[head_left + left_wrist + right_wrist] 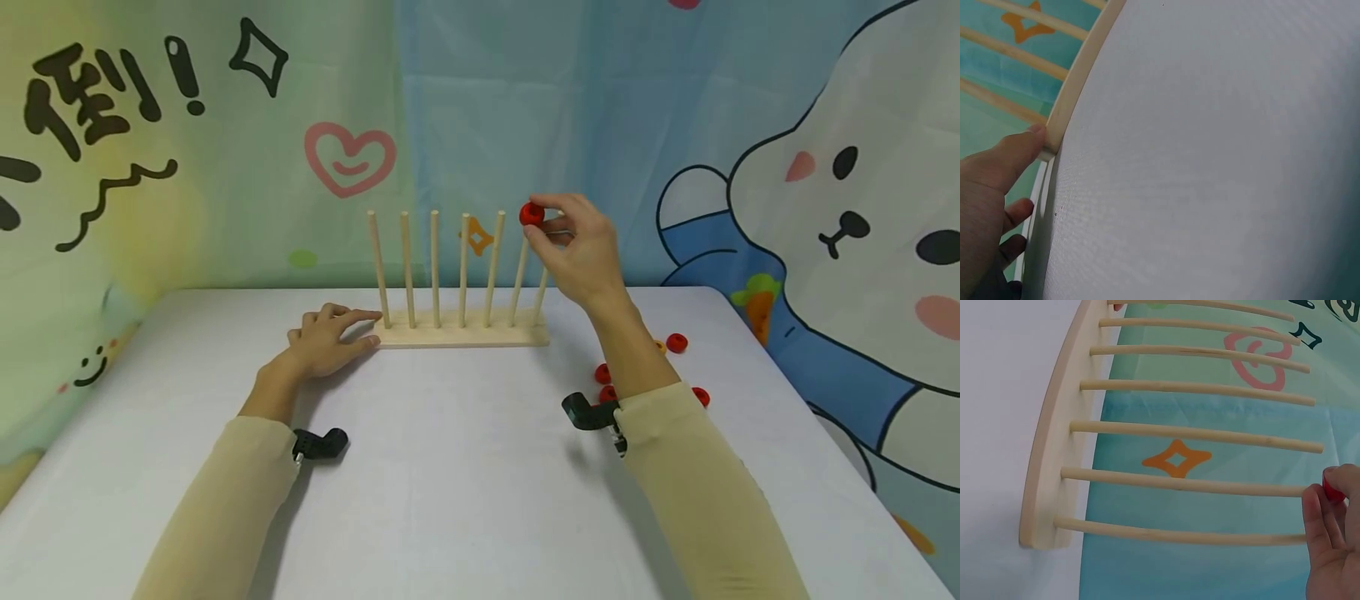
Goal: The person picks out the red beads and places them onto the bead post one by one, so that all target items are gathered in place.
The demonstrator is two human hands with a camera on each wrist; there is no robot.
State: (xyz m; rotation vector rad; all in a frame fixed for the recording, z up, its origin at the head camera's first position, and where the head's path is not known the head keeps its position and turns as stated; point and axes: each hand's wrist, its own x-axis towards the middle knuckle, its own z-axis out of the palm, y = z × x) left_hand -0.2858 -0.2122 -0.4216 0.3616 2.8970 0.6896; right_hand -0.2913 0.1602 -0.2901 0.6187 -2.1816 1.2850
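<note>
A pale wooden peg stand [457, 335] with several upright pegs in a row stands toward the back of the table. At its left end, my left hand [322, 340] grips the base between thumb and index finger; the thumb [1019, 150] shows against the base corner in the left wrist view. My right hand [583, 246] pinches a red bead [531, 214] at the top of the second peg from the right. In the right wrist view fingers mostly cover the bead [1333, 487], so whether the peg tip is inside it I cannot tell.
Several red beads [677, 342] and an orange one [661, 346] lie on the white table [450, 467] at the right, partly hidden by my right forearm. Behind the table hangs a printed curtain [525, 100].
</note>
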